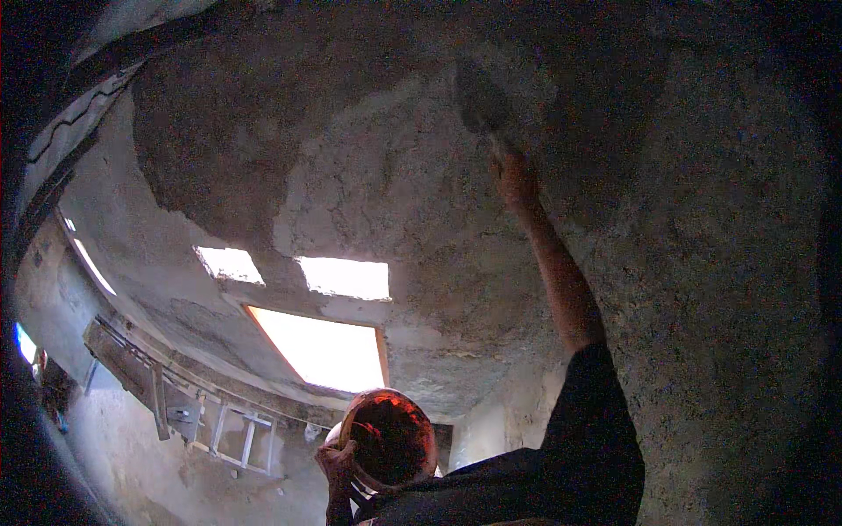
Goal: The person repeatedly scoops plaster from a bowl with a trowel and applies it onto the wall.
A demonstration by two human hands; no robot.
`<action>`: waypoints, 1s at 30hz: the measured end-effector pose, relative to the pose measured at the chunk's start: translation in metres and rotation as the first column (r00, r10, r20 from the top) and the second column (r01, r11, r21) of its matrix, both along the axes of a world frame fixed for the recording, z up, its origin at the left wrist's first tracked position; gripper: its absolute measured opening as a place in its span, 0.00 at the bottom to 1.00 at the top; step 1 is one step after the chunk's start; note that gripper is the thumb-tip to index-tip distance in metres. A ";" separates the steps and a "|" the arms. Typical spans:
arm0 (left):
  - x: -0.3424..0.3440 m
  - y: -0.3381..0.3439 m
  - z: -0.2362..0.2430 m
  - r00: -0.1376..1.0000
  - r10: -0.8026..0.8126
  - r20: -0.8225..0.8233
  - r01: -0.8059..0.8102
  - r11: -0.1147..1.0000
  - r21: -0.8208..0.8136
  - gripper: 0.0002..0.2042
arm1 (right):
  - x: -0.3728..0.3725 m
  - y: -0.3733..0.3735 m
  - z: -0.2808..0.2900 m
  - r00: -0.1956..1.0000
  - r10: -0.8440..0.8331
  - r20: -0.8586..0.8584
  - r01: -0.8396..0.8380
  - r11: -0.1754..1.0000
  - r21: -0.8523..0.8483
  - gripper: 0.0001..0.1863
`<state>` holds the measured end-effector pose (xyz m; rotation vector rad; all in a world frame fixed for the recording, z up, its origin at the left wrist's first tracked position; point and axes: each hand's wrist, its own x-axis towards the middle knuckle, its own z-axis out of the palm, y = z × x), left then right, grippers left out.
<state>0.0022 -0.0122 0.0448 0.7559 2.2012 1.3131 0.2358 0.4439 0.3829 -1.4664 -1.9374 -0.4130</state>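
Dim, grainy — glaring white window [323, 349]

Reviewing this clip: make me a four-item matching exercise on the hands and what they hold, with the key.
1. Left hand
2. Right hand
3. Bucket
4. Trowel

A. Reddish inside
B. Raised, holding a tool
C. Dark blade, near the picture's top
D. Low in the picture, gripping a rim

Pairs: 1-D, 2-B, 3-A, 4-C

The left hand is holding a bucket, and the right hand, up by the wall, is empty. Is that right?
Not quite: the right hand, up by the wall, isn't empty. The head view shows it gripping a trowel. The left hand is holding a bucket, as you said.
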 end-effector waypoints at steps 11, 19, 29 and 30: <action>-0.002 0.003 -0.020 0.990 -0.117 0.072 0.110 0.989 0.097 0.15 | 0.027 0.055 0.065 0.953 0.141 -0.267 -0.024 0.917 0.398 0.26; 0.004 0.000 0.008 0.998 -0.057 0.013 0.056 0.998 0.036 0.13 | -0.035 -0.066 0.051 0.903 0.427 -0.040 -0.427 0.904 0.000 0.22; 0.002 0.004 -0.008 0.980 -0.195 0.022 0.191 0.972 0.135 0.13 | -0.003 0.039 0.090 0.911 0.114 -0.395 0.139 0.819 0.557 0.24; -0.003 0.000 -0.026 0.983 -0.181 0.022 0.177 0.976 0.130 0.13 | -0.015 0.040 0.089 0.909 0.125 -0.397 0.128 0.823 0.553 0.24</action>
